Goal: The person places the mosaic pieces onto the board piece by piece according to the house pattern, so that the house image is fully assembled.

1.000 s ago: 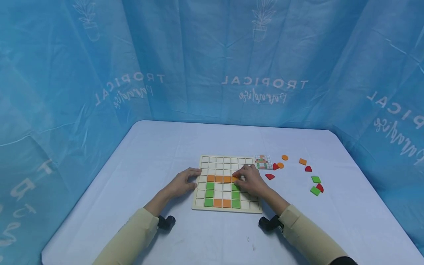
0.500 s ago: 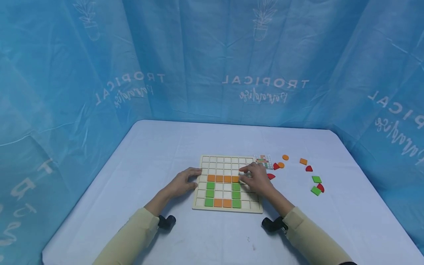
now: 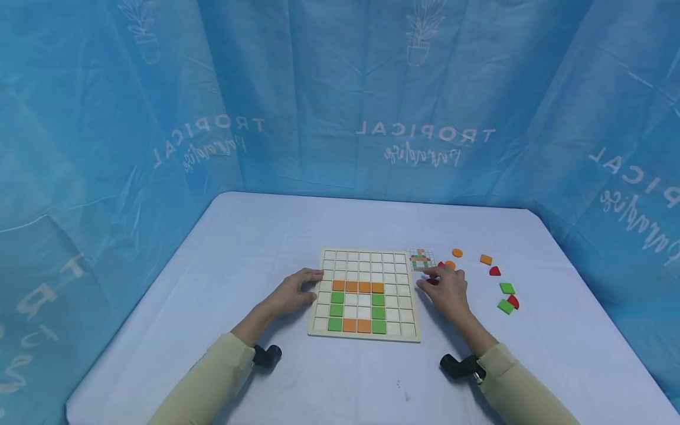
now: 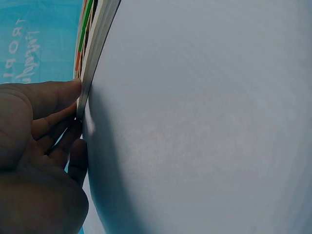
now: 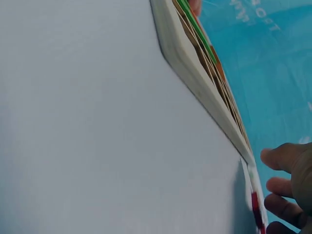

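Midway between the side edges of the white surface (image 3: 340, 383) lay a square pale gridded board (image 3: 364, 338), touched by the left hand (image 3: 289, 293), grip relaxed; toward the right edge, the right hand (image 3: 448, 291), grip parted, hovered near a red wedge-shaped piece (image 3: 432, 282).

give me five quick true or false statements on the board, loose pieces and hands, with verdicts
1. The left hand touches the grid board's left edge. True.
2. Four orange squares fill the farthest row. False: they sit nearer the middle, with bare rows beyond.
3. Two green squares lie loose on the table. True.
4. The right hand holds one of them. False: it is at a red quarter-circle; whether it grips that is unclear.
5. The pattern card lies left of the board. False: it lies right.
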Demonstrator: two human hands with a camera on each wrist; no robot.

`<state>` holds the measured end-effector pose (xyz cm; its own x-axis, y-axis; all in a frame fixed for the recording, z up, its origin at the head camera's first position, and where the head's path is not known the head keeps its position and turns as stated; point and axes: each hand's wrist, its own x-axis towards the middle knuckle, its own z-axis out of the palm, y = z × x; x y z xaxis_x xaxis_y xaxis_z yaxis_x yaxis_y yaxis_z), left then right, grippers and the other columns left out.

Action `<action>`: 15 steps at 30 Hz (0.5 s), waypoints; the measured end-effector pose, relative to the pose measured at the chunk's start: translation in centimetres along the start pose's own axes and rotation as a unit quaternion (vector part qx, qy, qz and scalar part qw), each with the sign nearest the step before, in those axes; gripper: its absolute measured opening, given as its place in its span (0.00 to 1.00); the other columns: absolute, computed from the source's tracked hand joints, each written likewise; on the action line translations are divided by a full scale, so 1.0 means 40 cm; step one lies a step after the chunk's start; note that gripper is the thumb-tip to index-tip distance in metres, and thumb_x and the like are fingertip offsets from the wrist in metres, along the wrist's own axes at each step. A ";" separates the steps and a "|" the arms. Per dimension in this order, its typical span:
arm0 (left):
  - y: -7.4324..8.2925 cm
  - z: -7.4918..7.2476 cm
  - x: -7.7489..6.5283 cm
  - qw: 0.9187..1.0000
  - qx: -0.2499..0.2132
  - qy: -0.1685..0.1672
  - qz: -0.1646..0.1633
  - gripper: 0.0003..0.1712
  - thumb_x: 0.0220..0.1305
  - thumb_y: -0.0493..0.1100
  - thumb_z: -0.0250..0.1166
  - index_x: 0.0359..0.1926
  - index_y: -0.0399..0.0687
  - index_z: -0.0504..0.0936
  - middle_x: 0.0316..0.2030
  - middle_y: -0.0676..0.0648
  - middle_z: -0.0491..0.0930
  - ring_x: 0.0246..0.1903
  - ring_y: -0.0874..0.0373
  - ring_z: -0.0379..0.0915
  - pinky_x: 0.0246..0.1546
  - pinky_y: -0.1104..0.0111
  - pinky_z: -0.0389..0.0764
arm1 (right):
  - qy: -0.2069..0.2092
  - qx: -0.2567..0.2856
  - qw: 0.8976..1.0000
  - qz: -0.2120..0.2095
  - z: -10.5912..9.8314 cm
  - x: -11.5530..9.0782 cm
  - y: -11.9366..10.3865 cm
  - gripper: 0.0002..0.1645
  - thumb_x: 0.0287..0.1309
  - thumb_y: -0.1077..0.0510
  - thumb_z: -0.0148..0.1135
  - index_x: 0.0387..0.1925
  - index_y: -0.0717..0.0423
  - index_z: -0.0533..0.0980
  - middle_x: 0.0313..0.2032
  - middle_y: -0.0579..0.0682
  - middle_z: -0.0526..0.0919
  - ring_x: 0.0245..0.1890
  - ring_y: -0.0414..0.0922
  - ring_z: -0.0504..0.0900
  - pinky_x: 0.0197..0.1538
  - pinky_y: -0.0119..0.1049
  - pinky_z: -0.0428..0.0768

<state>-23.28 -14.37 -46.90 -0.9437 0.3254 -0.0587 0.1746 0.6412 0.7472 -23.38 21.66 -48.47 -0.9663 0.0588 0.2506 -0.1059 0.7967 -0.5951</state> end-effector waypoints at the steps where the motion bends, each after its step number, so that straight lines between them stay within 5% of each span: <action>1: 0.000 0.000 0.000 1.000 0.000 0.000 0.001 0.30 0.58 0.32 0.66 0.63 0.41 0.73 0.65 0.46 0.67 0.69 0.47 0.52 0.68 0.53 0.53 | 0.001 -0.003 1.000 0.008 -0.003 -0.002 0.007 0.22 0.52 0.55 0.70 0.47 0.63 0.81 0.40 0.59 0.80 0.42 0.56 0.66 0.42 0.51 0.65; 15: -0.004 0.002 -0.001 1.000 0.001 -0.001 0.006 0.30 0.59 0.31 0.66 0.63 0.41 0.73 0.65 0.46 0.67 0.69 0.46 0.53 0.68 0.53 0.54 | -0.003 -0.040 0.997 0.065 -0.018 -0.010 0.062 0.20 0.52 0.55 0.71 0.44 0.64 0.82 0.42 0.62 0.75 0.47 0.59 0.64 0.47 0.55 0.63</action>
<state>-23.23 -14.42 -47.07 -0.9409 0.3347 -0.0521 0.1858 0.6386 0.7467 -23.09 24.04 -49.47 -0.9718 0.1624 0.1709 0.0399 0.8277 -0.5597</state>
